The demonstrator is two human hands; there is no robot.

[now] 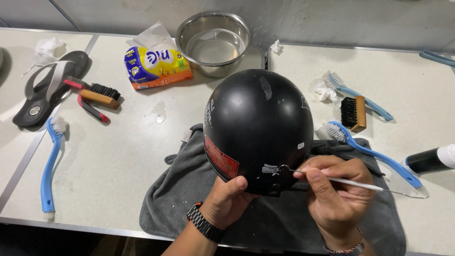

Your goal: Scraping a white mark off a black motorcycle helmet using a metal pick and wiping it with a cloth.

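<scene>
left hand (226, 199) grips helmet (258, 128) rim | right hand (334, 189) pinches thin stick (355, 183) | cloth (279, 223) at table's near edge (brushes crowd right)

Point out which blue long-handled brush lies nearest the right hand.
The blue brush lying partly on the grey towel, just beyond the right hand; the others lie far left and farther back.

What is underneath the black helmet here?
The black helmet sits on a grey cloth spread over the white table. The left hand steadies its lower edge. The cloth directly under the helmet is hidden.
</scene>
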